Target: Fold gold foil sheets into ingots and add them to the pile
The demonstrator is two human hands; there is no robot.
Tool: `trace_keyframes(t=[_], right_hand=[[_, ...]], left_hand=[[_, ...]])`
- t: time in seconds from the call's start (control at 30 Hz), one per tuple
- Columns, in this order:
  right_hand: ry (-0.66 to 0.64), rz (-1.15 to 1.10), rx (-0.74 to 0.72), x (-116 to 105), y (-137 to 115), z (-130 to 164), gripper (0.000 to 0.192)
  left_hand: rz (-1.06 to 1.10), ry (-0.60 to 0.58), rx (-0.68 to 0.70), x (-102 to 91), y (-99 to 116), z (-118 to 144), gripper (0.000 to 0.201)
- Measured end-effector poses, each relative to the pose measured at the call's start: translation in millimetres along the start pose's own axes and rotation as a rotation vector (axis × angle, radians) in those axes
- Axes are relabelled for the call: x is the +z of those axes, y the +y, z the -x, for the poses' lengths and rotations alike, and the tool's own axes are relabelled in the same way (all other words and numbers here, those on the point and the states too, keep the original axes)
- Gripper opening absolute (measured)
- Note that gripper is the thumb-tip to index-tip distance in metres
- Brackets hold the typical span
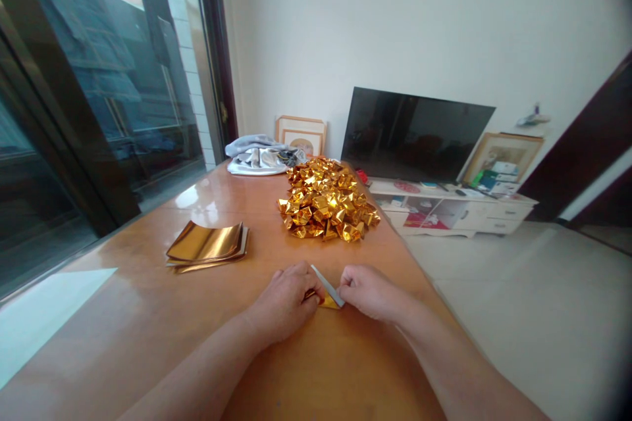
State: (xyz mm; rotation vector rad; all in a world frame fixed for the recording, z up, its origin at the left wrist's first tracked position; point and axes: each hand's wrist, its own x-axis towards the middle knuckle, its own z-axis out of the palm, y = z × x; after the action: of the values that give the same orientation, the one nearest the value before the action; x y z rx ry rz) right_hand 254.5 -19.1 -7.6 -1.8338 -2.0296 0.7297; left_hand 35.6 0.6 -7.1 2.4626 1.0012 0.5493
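On the wooden table in front of me lies a partly folded sheet of gold foil paper, its pale back side showing as a grey-white flap. My left hand is closed on its left part, fingers curled over the foil. At the right edge of the flap, my right hand is closed, thumb and fingers pinching the paper. Beyond both hands rises a heap of folded gold foil pieces. To the left sits a stack of flat gold foil sheets, slightly curled at the edges.
A pale sheet lies at the table's left edge. Folded cloth items rest at the far end of the table. Beyond stand a television and a white low cabinet. Glass doors are on the left.
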Motion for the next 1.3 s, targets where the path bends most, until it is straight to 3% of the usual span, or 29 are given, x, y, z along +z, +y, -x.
trace_keyframes(t=[0.2, 0.7, 1.3], right_hand=[[-0.082, -0.027, 0.012, 4.9, 1.6, -1.3, 0.007], [0.003, 0.062, -0.126, 11.1, -8.4, 6.5, 0.008], [0.005, 0.151, -0.129, 10.5, -21.4, 9.3, 0.019]], left_hand=[[0.005, -0.006, -0.003, -0.8, -0.4, -0.8, 0.018], [0.039, 0.009, 0.012, 1.9, -4.0, -1.7, 0.019], [0.132, 0.111, -0.066, 9.4, -16.4, 1.6, 0.013]])
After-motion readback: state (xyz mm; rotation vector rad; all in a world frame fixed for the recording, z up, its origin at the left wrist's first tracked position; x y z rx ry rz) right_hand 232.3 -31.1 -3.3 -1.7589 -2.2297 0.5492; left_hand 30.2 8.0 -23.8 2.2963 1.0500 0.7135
